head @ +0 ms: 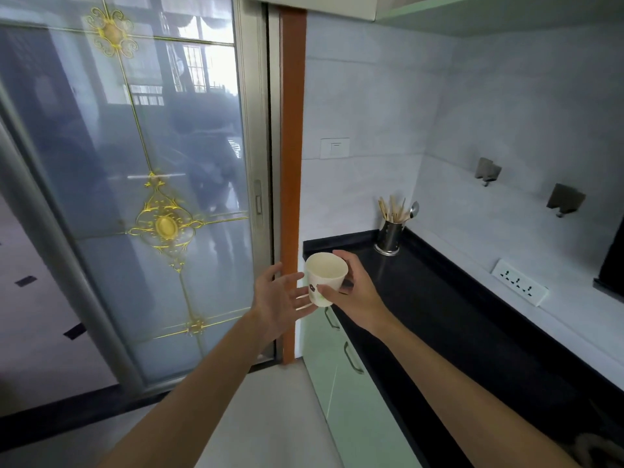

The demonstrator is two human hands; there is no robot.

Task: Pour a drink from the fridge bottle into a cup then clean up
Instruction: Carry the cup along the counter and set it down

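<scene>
A white paper cup [325, 272] with a small dark print on its side is held upright in the air at the near-left corner of the black counter [439, 309]. My right hand [354, 292] grips it from the right, fingers wrapped around its wall. The cup looks empty inside. My left hand [282, 295] is just to the left of the cup, palm up and fingers spread, with its fingertips close to or touching the cup's lower side. No bottle and no fridge are in view.
A metal holder [389, 236] with chopsticks and a spoon stands at the counter's far corner. A wall socket strip [519, 282] sits above the counter on the right. Pale green cabinet doors [347, 376] lie below. A sliding glass door [141, 197] fills the left.
</scene>
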